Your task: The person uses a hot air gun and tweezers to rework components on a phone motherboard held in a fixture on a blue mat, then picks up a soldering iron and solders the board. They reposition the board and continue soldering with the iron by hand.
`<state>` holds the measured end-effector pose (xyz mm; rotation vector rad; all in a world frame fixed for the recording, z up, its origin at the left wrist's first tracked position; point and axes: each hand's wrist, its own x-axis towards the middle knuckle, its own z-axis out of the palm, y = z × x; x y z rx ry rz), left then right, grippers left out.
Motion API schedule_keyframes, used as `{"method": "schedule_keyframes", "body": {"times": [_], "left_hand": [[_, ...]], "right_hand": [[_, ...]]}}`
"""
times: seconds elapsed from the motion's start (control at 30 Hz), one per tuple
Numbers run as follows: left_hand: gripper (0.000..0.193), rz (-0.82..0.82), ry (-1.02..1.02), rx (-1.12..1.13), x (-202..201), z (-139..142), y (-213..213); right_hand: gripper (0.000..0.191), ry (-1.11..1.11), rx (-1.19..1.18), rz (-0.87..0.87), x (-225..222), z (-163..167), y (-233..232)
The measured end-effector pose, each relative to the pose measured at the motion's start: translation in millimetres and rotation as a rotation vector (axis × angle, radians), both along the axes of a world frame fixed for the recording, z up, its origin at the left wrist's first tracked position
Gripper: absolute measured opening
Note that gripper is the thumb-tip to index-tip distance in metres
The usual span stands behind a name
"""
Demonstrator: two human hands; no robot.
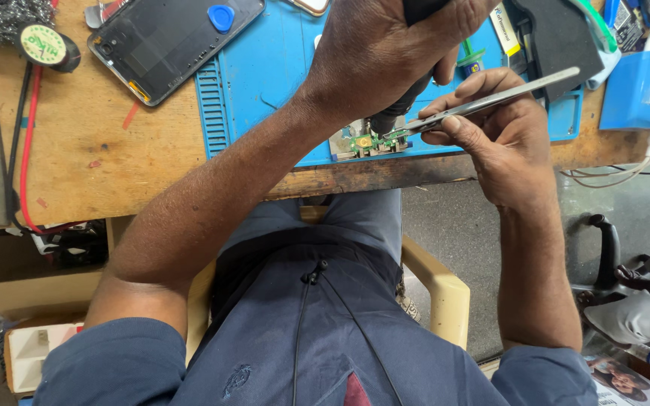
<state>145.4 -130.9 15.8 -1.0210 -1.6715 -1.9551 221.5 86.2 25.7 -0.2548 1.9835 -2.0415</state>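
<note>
Board: a small green circuit board (374, 141) lies on the near edge of the blue mat (265, 68), just short of the table (84, 143) lip.
Left hand: the left hand (385, 53) is wrapped tight around a black tool (408, 98), whose tip points down at the board.
Right hand: the right hand (502, 150) pinches steel tweezers (505, 94); their points meet at the board's right end.
Handling: the board looks light, thin and stiff, and probably fragile where its parts sit. It is likely best held by a bare edge. It could slide easily on the mat.
Edges: the table's near edge runs just below the board, with a drop to the floor and the person's lap beyond it.
Room: the left forearm crosses over the mat's middle. An opened phone (167, 41) lies far left on the mat. Clutter crowds the far right corner. Bare mat shows between the phone and the board; bare wood lies to the left.
</note>
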Motion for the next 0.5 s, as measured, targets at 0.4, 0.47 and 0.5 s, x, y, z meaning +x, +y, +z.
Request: {"method": "schedule_keyframes", "body": {"times": [0.4, 0.47, 0.5], "left_hand": [[0.034, -0.033, 0.003, 0.011, -0.9, -2.4, 0.3], [0.033, -0.031, -0.001, 0.010, -0.6, -2.1, -0.1], [0.034, -0.027, 0.000, 0.008, -0.6, -1.7, 0.2]], "right_hand": [[0.034, 0.000, 0.074, 0.069, -12.0, 3.9, 1.2], [0.034, -0.025, 0.047, 0.053, -12.8, 1.9, 1.1], [0.034, -0.042, 0.031, 0.045, -13.1, 1.1, 1.3]]}}
